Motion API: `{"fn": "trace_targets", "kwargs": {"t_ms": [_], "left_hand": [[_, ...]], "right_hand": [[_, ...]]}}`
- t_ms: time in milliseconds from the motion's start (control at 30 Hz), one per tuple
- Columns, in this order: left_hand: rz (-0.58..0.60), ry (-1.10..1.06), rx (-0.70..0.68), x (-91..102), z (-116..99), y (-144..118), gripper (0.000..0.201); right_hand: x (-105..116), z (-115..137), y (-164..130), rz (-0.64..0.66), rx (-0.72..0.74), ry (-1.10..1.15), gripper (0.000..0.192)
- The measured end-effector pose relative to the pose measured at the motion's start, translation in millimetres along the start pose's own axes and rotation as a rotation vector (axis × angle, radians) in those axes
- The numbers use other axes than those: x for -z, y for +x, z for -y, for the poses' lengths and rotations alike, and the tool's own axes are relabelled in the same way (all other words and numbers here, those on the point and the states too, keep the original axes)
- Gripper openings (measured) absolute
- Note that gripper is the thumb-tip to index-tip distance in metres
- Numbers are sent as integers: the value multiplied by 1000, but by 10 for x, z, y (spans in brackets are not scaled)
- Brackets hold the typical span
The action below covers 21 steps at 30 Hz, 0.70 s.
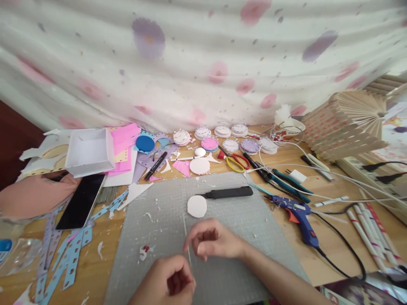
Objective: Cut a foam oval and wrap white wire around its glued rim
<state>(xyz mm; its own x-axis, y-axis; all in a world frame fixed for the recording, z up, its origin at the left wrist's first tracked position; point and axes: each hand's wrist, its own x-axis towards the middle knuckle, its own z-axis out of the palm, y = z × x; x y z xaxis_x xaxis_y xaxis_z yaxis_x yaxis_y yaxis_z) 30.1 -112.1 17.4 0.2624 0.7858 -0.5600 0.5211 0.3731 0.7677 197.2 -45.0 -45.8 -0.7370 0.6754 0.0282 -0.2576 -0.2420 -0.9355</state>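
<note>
My left hand is low over the grey cutting mat, its fingers curled in and the thumb closed toward them. Whatever it pinches, if anything, is too small to make out. Just above and to its right is my right hand, fingers loosely bent and apart, nothing visible in them. A white paper disc lies flat on the mat beyond the right hand. The black craft knife rests behind that disc, its tip end beside the disc's upper edge. Small white and red scraps lie left of the hands.
Decorated round discs line the back by the curtain. At right are a blue glue gun with its cord, pliers, scissors and markers. A white box, phone and paper strips lie left.
</note>
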Motion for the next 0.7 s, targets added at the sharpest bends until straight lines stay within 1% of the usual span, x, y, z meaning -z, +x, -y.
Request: {"fn": "trace_targets", "kwargs": {"t_ms": [33,100,133,200,233,267,333,367,400,433,467,500,533,567,600,633,700], "left_hand": [[0,45,-11,-41,-15,46,9],[-10,142,-53,-61,-22,112,9],[-23,196,-87,-29,-7,131,13],[-111,304,-155,131,86,146,20],[-208,352,-173,259,170,143,22],[-352,404,-162,412,279,137,22],[-637,543,-78,761,539,119,23],[-731,608,-50,935,667,113,24],[-771,654,-45,1094,777,113,23],[-784,697,-47,1231,857,124,20],[-792,716,-86,1339,902,148,18],[-804,741,-114,1415,909,189,18],[-777,762,-164,1463,882,249,19],[-737,791,-216,1486,825,329,21],[-734,802,-250,1490,748,427,24],[-723,816,-284,1484,661,541,28],[-660,844,-349,1461,488,791,31]], "right_hand": [[-23,-28,11,19,-9,38,46],[-26,-67,21,-12,-7,58,42],[-8,-72,19,-37,1,44,41],[50,-56,7,-69,16,7,39],[83,-39,-1,-82,24,-13,39],[112,-21,-6,-93,33,-35,39],[155,7,-9,-115,47,-75,39],[167,13,-5,-122,51,-94,40],[174,13,1,-125,52,-113,41],[175,7,10,-121,51,-131,41],[173,-3,19,-113,49,-148,41],[168,-17,28,-101,45,-167,42],[163,-32,35,-86,42,-187,42],[157,-46,42,-71,37,-209,41],[153,-58,47,-56,32,-231,41],[151,-68,50,-44,26,-253,40],[154,-79,55,-29,13,-293,39]]}}
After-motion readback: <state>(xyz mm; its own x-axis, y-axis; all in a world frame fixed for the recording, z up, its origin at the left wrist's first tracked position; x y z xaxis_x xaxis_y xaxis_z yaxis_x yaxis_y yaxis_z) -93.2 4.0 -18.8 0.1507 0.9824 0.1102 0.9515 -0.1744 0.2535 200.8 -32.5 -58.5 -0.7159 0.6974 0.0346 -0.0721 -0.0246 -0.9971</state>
